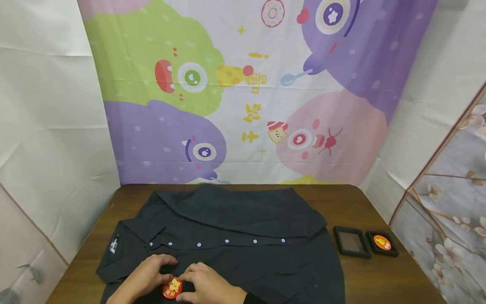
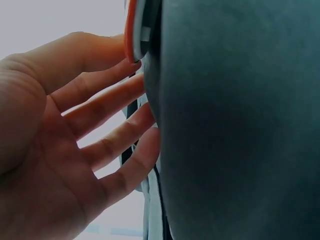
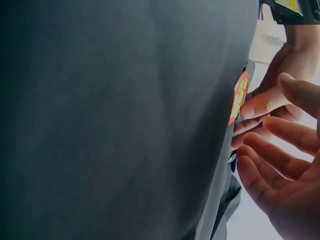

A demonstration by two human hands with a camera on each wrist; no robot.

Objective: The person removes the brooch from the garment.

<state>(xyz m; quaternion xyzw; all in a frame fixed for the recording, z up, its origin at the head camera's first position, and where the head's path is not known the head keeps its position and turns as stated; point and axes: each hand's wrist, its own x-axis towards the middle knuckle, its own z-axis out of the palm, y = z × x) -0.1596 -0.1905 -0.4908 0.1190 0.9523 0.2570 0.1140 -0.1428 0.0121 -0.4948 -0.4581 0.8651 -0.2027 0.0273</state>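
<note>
A dark button-up shirt (image 1: pixel 243 264) lies spread on the wooden table with its row of pale buttons running across. On it sits a round red badge (image 1: pixel 172 288) with a yellow design, its rim seen edge-on in the left wrist view. My left hand (image 1: pixel 146 276) has its thumb against the badge's edge, while its other fingers stretch out to the cloth. From the other side, my right hand (image 1: pixel 206 285) reaches toward the badge with fingers loosely extended. In the right wrist view its fingertips are apart from the badge, close to the shirt.
To the right of the shirt is a black-framed case (image 1: pixel 354 254) with a see-through middle. Beside it lies a smaller black case holding an orange round badge (image 1: pixel 382 242). A cartoon-printed cloth (image 1: pixel 243 164) hangs behind the table (image 1: pixel 364 278), with pale sheets at both sides.
</note>
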